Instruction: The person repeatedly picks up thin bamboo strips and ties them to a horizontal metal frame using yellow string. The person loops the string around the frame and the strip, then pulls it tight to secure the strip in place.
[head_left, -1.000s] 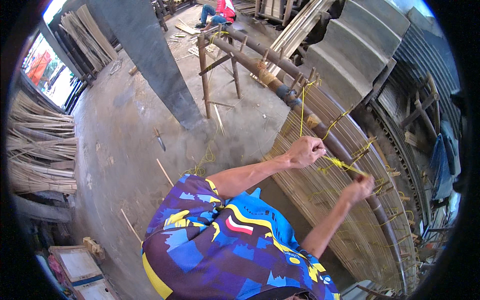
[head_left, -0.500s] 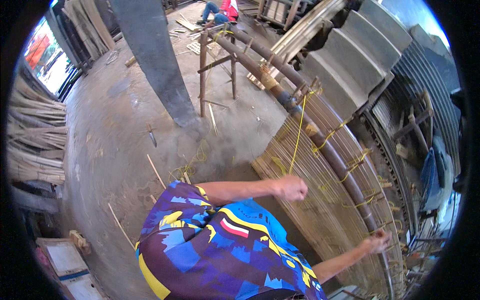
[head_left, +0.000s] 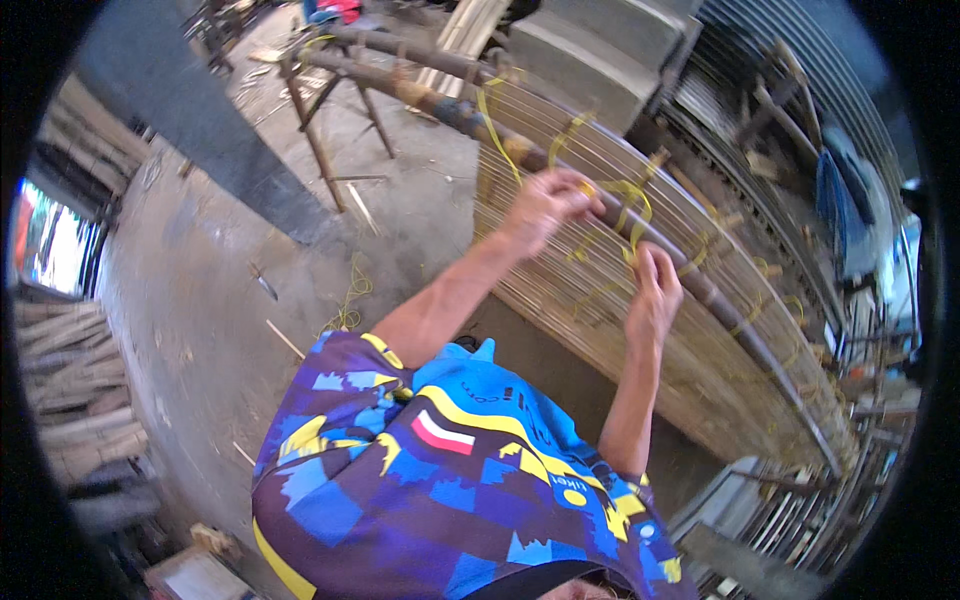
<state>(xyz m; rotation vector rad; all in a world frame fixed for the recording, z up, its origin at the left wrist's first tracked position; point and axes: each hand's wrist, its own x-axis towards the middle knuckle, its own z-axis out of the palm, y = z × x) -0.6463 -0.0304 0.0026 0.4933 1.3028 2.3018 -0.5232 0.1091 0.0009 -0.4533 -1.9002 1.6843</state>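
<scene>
My left hand [head_left: 548, 210] is closed at the long dark pole [head_left: 705, 290], its fingertips pinching a bit of yellow cord. Lower and to the right, my right hand [head_left: 655, 290] pinches another part of the yellow cord [head_left: 632, 205] between thumb and fingers. The cord loops around the pole between the two hands. A large panel of thin slats [head_left: 600, 290] hangs beneath and beside the pole, with more yellow ties spaced along it. Whether the cord is knotted between my fingers is too small to tell.
A wooden trestle [head_left: 315, 150] holds up the pole's far end. A grey pillar [head_left: 200, 130] rises at the left. Concrete steps [head_left: 590, 60] stand behind the panel. On the floor lie a knife [head_left: 264, 283] and a tangle of yellow cord [head_left: 347, 300]. Stacked wooden strips [head_left: 75, 370] line the left side.
My two hands, wide apart before, have come close together at the pole. The right hand moved up and left from the pole's lower end; the left moved up. The view has shifted right.
</scene>
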